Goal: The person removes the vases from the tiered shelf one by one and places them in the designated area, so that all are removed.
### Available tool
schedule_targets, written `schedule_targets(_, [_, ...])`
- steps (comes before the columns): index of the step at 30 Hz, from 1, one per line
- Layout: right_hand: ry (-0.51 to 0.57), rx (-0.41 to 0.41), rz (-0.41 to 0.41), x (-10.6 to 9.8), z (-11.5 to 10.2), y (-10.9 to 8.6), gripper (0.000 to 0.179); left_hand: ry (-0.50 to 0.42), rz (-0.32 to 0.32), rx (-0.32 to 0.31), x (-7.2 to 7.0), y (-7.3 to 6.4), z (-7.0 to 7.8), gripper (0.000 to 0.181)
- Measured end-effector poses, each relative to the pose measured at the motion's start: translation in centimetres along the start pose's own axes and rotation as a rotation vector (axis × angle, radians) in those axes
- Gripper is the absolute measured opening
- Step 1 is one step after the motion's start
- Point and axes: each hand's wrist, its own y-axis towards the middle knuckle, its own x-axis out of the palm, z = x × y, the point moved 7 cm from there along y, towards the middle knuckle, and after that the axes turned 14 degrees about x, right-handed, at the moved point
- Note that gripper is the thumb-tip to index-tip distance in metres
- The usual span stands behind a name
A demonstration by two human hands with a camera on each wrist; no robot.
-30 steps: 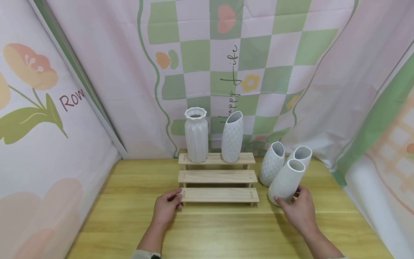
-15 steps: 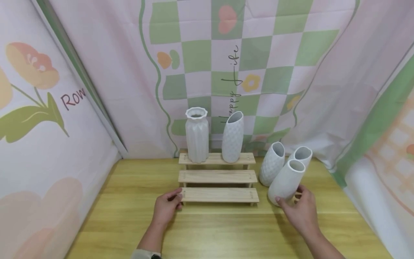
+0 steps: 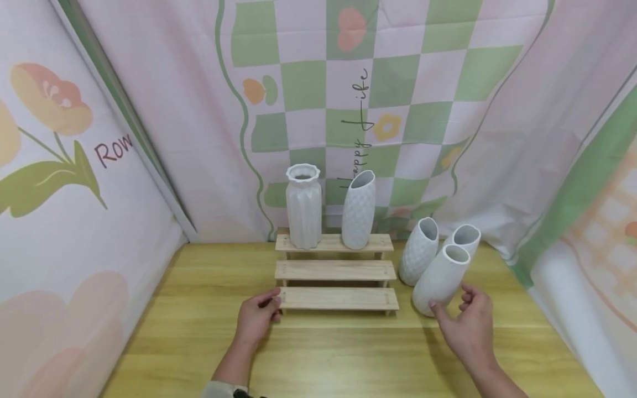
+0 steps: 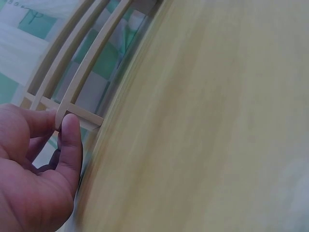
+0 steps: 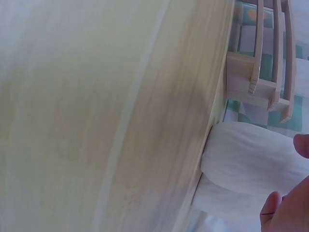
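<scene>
My left hand (image 3: 256, 318) pinches the left end of the lowest board of a three-step wooden display stand (image 3: 338, 298); in the left wrist view the thumb and index finger (image 4: 72, 140) lie on either side of that board end. My right hand (image 3: 468, 326) is beside a smooth white vase (image 3: 438, 284) that stands on the table right of the stand. Its thumb is by the vase's lower front, and the other fingers are bent and spread away from the side. In the right wrist view a gap shows between the fingers (image 5: 271, 205) and the vase.
Close behind that vase stand a diamond-textured white vase (image 3: 418, 254) and another white vase (image 3: 466, 235), partly hidden. On the top step are a fluted vase (image 3: 303, 215) and a slant-mouthed textured vase (image 3: 358, 213). A printed curtain (image 3: 298, 83) hangs behind the wooden table (image 3: 209, 287).
The right hand's fingers have loosened and drawn back to the right from the smooth vase, which stays in place. The left hand keeps its hold on the stand.
</scene>
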Motion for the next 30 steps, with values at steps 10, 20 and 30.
schedule_targets(10, [0.036, -0.055, 0.078, -0.6, -1.0, -1.3, 0.062, -0.005, -0.002, -0.001, 0.0, -0.1, 0.3, 0.034])
schedule_targets(20, [0.038, -0.105, 0.080, 0.0, -2.1, -2.3, 0.056, 0.013, -0.002, 0.003, 0.0, -0.1, 0.2, 0.032])
schedule_targets(30, [0.040, -0.101, 0.039, 1.0, -2.6, -2.9, 0.056, 0.014, -0.010, -0.008, 0.1, 0.0, 0.1, 0.032])
